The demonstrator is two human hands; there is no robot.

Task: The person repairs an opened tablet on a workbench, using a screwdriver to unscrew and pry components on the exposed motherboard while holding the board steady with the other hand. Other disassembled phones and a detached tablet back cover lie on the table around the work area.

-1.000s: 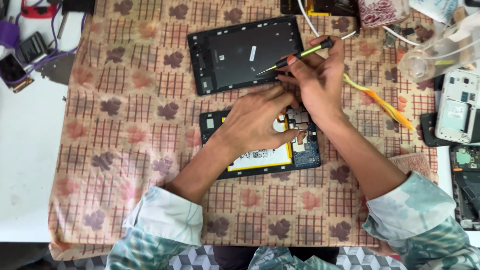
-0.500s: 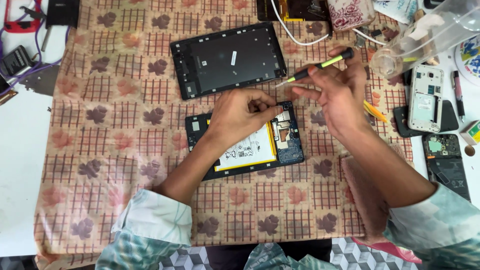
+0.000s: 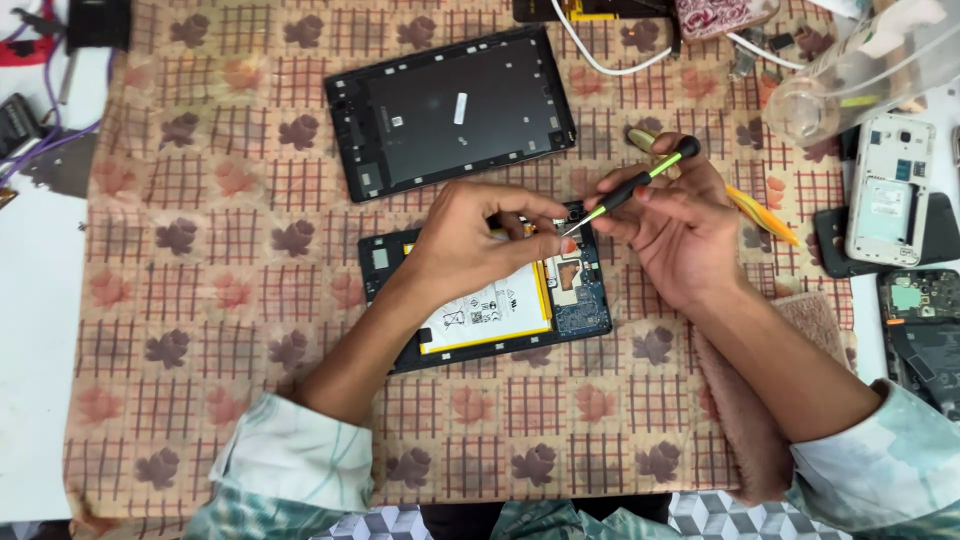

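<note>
An opened tablet (image 3: 392, 268) lies on the patterned cloth, showing its white-and-yellow battery (image 3: 490, 312) and blue circuit board (image 3: 580, 300). My left hand (image 3: 465, 245) hovers over its upper edge, thumb and forefinger pinched together at the tip of a screwdriver (image 3: 632, 187). Anything between those fingers is too small to see. My right hand (image 3: 685, 230) grips the screwdriver's black-and-green handle, with the tip slanting down to the left. The tablet's dark back cover (image 3: 450, 110) lies just beyond, inside face up.
A brown leaf-patterned cloth (image 3: 200, 300) covers the table. At the right are an orange pry tool (image 3: 765, 215), a white phone with its back off (image 3: 888, 190), a clear plastic bottle (image 3: 860, 70) and a stripped phone (image 3: 920, 320). Cables and tools lie along the far edge.
My right hand lifted the screwdriver off the tablet's board and swung its tip leftward. My left hand rose from the board and pinched at the tip.
</note>
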